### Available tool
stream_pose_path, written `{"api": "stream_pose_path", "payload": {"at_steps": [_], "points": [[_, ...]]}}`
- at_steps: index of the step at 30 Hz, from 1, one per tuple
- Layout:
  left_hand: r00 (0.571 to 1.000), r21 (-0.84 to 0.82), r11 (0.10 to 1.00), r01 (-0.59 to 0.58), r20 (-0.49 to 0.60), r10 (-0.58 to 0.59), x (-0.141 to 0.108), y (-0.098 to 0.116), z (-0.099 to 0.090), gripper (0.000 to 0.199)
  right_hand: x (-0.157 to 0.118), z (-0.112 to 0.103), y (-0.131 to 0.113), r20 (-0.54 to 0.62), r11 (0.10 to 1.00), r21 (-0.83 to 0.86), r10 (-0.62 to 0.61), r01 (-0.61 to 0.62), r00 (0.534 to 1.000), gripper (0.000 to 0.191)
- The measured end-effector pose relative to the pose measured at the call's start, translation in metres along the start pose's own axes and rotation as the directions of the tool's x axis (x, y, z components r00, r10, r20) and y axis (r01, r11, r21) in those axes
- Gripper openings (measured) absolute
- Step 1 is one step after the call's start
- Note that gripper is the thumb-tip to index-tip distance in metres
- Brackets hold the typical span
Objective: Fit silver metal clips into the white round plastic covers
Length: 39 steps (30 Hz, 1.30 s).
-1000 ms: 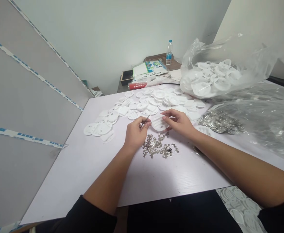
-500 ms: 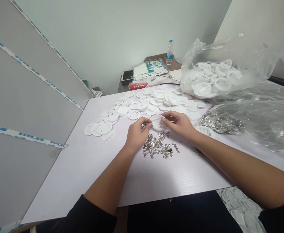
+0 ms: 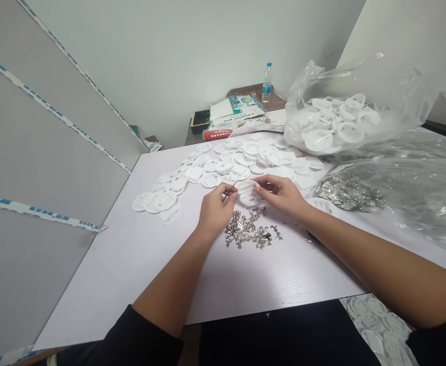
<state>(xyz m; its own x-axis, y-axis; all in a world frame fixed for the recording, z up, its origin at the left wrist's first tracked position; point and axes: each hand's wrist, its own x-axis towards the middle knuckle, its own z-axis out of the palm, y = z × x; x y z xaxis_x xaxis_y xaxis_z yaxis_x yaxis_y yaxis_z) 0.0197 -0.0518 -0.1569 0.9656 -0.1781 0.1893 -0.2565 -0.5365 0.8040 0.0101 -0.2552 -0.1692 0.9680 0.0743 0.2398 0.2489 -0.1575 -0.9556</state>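
Seemingly to steady the disc (image 3: pixel 247 194), the right hand (image 3: pixel 283 195) pinches its two o'clock rim while the left hand (image 3: pixel 215 208) grips a rod (image 3: pixel 230 191) at nine, clips (image 3: pixel 241 227) handy at six.

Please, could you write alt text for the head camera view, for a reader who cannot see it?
A person's right hand holds a round white part, with the left hand, gripping a thin rod, at its edge. Small metal pieces lie nearer on the pale table, more white parts behind, and clear plastic bags at right.
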Motion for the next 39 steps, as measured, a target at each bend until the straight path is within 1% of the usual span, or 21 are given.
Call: {"api": "stream_pose_path", "payload": {"at_steps": [4,7,11,16,24,28,31,36,39], "points": [[1.000,0.017,1.000,0.012,0.007,-0.012,-0.0011,0.0036,-0.0013,0.010,-0.0002,0.0001,-0.0007,0.011,1.000,0.015,-0.003,0.003,1.000,0.024],[1.000,0.023,1.000,-0.007,-0.013,0.007,-0.0010,0.0041,-0.0011,0.010,-0.0004,0.0005,-0.0016,0.019,1.000,0.026,-0.010,0.010,1.000,0.025],[1.000,0.019,1.000,-0.002,-0.031,0.003,-0.0008,0.0039,-0.0008,0.010,-0.0009,0.0009,-0.0014,0.033,1.000,0.025,-0.010,0.009,0.999,0.027],[0.999,0.021,1.000,-0.012,-0.033,0.012,-0.0011,0.0038,-0.0005,0.009,-0.0024,0.0018,-0.0001,0.044,0.998,0.003,-0.068,0.068,0.997,0.026],[1.000,-0.010,1.000,-0.003,-0.015,0.003,0.0005,0.0001,0.0012,0.008,-0.0031,0.0019,0.0008,0.065,0.975,-0.109,-0.188,0.194,0.980,0.025],[1.000,-0.002,1.000,0.021,-0.008,-0.021,0.0009,0.0004,-0.0004,0.007,-0.0022,0.0013,0.0021,0.050,0.979,-0.089,-0.181,0.185,0.982,0.025],[0.999,0.050,0.998,0.040,-0.016,-0.039,0.0005,0.0027,-0.0017,0.010,-0.0021,0.0013,0.0020,0.042,0.980,-0.087,-0.174,0.177,0.984,0.026],[0.996,0.119,0.989,0.089,-0.018,-0.088,-0.0005,0.0045,-0.0010,0.021,-0.0025,0.0015,0.0006,0.044,0.972,-0.125,-0.195,0.199,0.980,0.025],[0.995,0.131,0.986,0.102,-0.011,-0.101,-0.0009,0.0033,0.0003,0.025,-0.0030,0.0020,-0.0001,0.041,0.969,-0.131,-0.207,0.211,0.977,0.025]]}}
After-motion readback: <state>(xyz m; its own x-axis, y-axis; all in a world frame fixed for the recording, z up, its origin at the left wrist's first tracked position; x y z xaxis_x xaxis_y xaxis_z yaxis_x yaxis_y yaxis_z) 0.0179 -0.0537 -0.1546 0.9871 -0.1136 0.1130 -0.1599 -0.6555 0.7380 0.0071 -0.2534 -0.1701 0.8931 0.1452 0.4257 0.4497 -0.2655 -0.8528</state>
